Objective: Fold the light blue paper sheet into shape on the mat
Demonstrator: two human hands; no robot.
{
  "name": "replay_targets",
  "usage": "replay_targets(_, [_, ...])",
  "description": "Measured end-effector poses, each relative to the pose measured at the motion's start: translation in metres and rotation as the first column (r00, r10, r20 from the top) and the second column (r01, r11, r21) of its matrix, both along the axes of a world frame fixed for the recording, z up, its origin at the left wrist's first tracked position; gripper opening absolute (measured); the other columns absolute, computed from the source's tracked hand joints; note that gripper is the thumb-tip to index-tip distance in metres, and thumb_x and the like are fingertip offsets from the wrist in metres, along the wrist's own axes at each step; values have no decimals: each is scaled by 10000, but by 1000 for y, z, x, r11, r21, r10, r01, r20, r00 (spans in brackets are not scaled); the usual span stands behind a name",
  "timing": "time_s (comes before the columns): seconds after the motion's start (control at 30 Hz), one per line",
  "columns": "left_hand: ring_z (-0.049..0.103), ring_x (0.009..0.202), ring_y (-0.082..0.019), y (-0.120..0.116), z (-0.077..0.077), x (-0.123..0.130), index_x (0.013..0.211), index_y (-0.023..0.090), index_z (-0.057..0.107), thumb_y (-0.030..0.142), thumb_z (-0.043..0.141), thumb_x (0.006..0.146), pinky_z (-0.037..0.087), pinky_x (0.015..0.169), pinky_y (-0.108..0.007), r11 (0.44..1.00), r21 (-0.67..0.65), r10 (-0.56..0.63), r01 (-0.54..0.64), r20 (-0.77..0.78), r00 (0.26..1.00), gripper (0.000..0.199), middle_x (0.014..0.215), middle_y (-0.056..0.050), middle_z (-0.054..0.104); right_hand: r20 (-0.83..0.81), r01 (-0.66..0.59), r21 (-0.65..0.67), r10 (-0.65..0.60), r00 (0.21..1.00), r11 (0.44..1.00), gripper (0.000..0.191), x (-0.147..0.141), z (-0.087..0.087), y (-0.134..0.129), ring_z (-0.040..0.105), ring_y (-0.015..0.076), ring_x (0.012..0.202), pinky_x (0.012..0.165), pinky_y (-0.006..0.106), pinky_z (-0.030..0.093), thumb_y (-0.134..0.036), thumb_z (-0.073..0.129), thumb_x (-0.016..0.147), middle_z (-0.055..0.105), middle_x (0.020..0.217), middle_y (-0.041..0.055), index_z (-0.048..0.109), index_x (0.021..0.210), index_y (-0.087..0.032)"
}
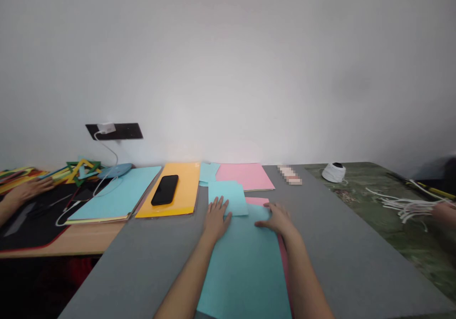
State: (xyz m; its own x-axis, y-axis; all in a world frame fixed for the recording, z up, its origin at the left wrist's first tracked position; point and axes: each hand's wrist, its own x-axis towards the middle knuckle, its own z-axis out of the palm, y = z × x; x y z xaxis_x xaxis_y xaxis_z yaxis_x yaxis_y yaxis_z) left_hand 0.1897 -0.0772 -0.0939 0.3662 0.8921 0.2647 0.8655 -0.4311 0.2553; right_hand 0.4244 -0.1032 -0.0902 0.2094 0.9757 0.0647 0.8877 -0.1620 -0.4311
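A large light-blue paper sheet lies in front of me, over a pink sheet that shows along its right and far edges. On its far left part rests a smaller light-blue paper piece. My left hand lies with fingers spread on the near left corner of that small piece. At the large sheet's far right edge is my right hand, its thumb and fingers apart and touching the paper. Neither hand is closed on anything.
Behind lie pink sheets and light-blue scraps. To the left, a black phone sits on a yellow pack, beside a light-blue stack. Another person's hand is far left; another holds white cords at right, near a thread spool.
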Motion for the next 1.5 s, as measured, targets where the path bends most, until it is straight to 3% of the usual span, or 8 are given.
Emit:
replay_targets(0.33, [109,1279,-220,1,0,0,1284,237,300,436,295,817,110,1022,-417,999,2,48,-48,-15,999,508,1379,-40,245,-150,-77,19,78,986,997,483,0,0,-2,510,248,942,758,339,370,-415,707,446,554,1001,61,572,868,-223])
replay_targets(0.53, [100,1280,-220,1,1,1,1284,230,306,441,301,812,110,1022,-413,998,-14,58,-58,-17,998,517,1382,-43,235,-228,-152,-25,143,963,988,929,-7,-6,-6,400,281,1127,867,367,329,-358,729,398,393,1266,136,354,1232,-188])
replay_targets(0.7, [102,1279,-226,0,1,2,1278,239,318,448,302,808,107,1019,-422,997,-23,78,-78,-25,997,514,1382,-41,236,-158,-107,-73,94,983,992,918,-18,0,-8,459,279,1074,854,374,342,-275,721,421,450,1229,132,336,1252,-210])
replay_targets(0.9, [106,1279,-224,1,-2,2,1274,237,324,448,301,808,100,1022,-420,996,-11,83,-84,-30,996,512,1378,-42,246,-45,-112,54,115,992,992,792,-23,10,-9,477,278,1041,907,409,269,-209,690,456,552,1108,105,412,1197,-215])
replay_targets(1.03, [107,1279,-226,1,-1,2,1273,245,324,448,304,807,106,1021,-421,997,-19,75,-76,-29,997,508,1380,-39,241,-202,-82,139,110,973,987,744,-25,13,-8,521,268,974,823,375,363,-211,667,477,561,1084,92,428,1181,-232])
replay_targets(1.23, [118,1276,-231,0,1,3,1268,227,333,438,323,803,111,1018,-427,995,-41,87,-88,-20,996,511,1377,-49,248,-658,161,136,-32,753,978,728,-17,23,-3,584,194,547,484,282,441,-203,618,497,636,692,39,393,1184,-120])
replay_targets(1.37, [121,1275,-234,0,-1,2,1266,225,335,445,311,806,119,1019,-424,997,-27,77,-77,0,997,511,1375,-55,252,-667,267,157,-97,739,951,336,9,33,-10,585,212,574,529,293,453,-219,612,494,630,611,58,607,806,-93])
replay_targets(1.5, [125,1274,-241,1,-2,2,1263,220,343,448,326,798,120,1018,-430,997,-27,73,-73,0,997,518,1374,-63,253,-606,571,333,-294,739,750,294,39,39,-20,571,219,641,601,310,451,-298,603,538,625,651,71,634,742,-89])
